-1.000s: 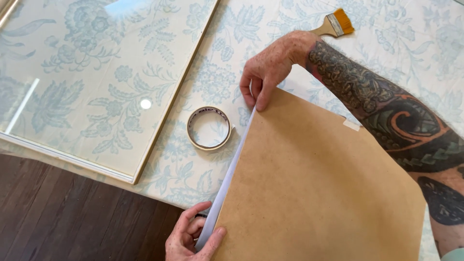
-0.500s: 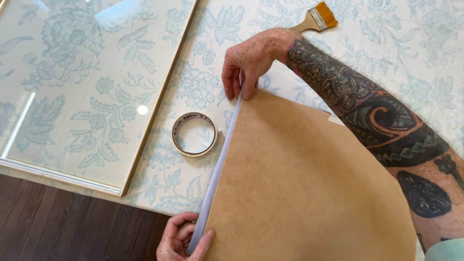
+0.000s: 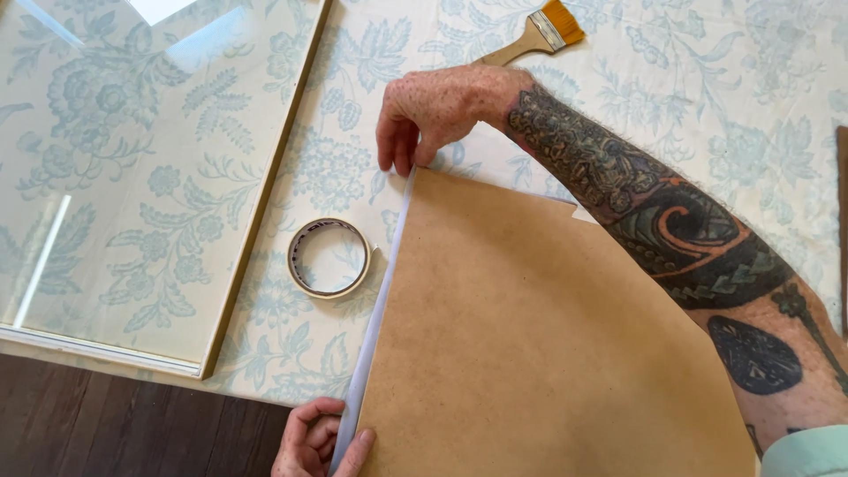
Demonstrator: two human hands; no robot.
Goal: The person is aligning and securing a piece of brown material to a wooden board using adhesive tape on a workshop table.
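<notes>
A large brown backing board [image 3: 539,344] lies on the floral-cloth table, with a white sheet edge [image 3: 378,318] showing along its left side. My right hand [image 3: 437,110] pinches the far corner of the board and white sheet. My left hand [image 3: 318,442] grips the near end of that same left edge at the table's front. A roll of tape [image 3: 329,257] lies flat just left of the board, touched by neither hand.
A glass pane in a thin frame [image 3: 132,185] lies at the left on the blue floral cloth [image 3: 707,97]. A paintbrush with orange bristles [image 3: 539,34] rests at the top. Dark wood floor [image 3: 132,424] shows below the table edge.
My view has shifted, so everything sits lower right in the frame. Both hands keep hold of the board's left edge, my right hand now right at the corner.
</notes>
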